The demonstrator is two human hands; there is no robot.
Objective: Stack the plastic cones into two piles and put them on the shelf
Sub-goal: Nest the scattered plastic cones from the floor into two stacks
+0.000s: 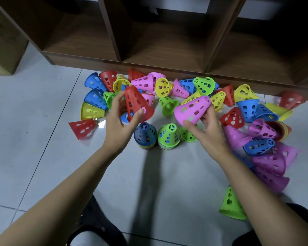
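Plastic cones [163, 87] lie scattered on the floor [43, 139] near the shelf [149, 59]. The left hand [117, 121] grips a red cone [135, 103] and the right hand [208, 128] a pink cone [192, 108], above the blue-topped pile [145, 134] and green-topped pile [169, 134]. Each cone wants turning mouth-down, centring, then pressing home.

text: none readable | labels: none | numbers: none | signs: none

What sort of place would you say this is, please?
Likely a playroom or classroom corner: colourful plastic cones scattered on a tiled floor before a wooden cubby shelf. The left hand holds a red cone, the right hand a pink cone.
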